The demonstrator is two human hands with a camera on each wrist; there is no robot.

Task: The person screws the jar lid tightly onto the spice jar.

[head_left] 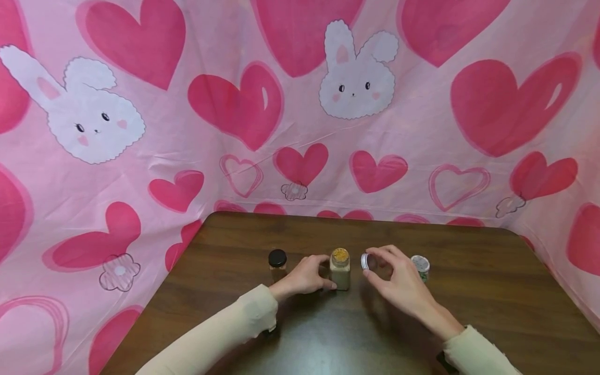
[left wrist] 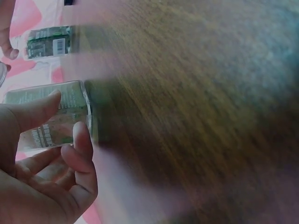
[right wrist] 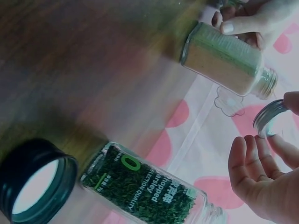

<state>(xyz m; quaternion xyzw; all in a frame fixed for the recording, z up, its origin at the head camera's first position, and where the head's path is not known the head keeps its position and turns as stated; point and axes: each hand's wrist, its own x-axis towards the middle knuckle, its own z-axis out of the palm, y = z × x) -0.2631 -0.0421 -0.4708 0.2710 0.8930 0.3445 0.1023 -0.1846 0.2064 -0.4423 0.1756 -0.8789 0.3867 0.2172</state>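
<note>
A square glass spice jar (head_left: 340, 273) stands upright on the table, uncapped, with yellowish-tan powder showing at its mouth. My left hand (head_left: 307, 274) grips it from the left side; in the left wrist view the thumb (left wrist: 44, 108) lies along the glass and the fingers are bent around the lower part. To the right of the jar's neck, my right hand (head_left: 402, 276) pinches a silver screw lid (head_left: 364, 261) by its rim, held on edge and apart from the jar. In the right wrist view the lid (right wrist: 268, 115) is between thumb and fingertips.
A black-capped jar (head_left: 277, 263) with brown contents stands left of my left hand. Behind my right hand is a jar of chopped parsley (right wrist: 145, 184). A black lid-like ring (right wrist: 35, 179) appears close to the right wrist camera. Heart-patterned cloth (head_left: 300, 130) surrounds the wooden table (head_left: 244, 234).
</note>
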